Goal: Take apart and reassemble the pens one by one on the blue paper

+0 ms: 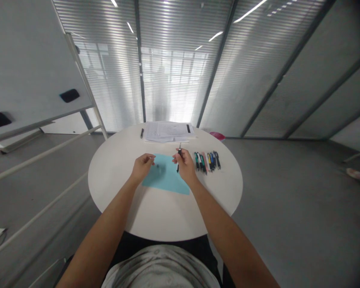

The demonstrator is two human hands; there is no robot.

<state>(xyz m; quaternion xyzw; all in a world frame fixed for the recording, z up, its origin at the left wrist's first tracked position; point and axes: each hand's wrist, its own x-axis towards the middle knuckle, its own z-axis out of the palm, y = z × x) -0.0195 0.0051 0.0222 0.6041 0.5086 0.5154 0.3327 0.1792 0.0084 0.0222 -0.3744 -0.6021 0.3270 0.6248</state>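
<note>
My right hand [185, 164] is closed around a black pen [179, 153], held upright above a light blue sheet [168, 179] on the round white table [123, 192]. My left hand [143, 165] hovers over the sheet's left part, its fingertips pinched together on something too small to make out. A small dark bit [157, 166] lies on the sheet between the hands. A row of several coloured pens [207, 161] lies just right of my right hand.
A stack of printed papers [168, 131] sits at the table's far edge, with a lone black pen [142, 133] to its left. A whiteboard on a stand [33, 72] is at the left. Glass walls with blinds [174, 72] stand behind.
</note>
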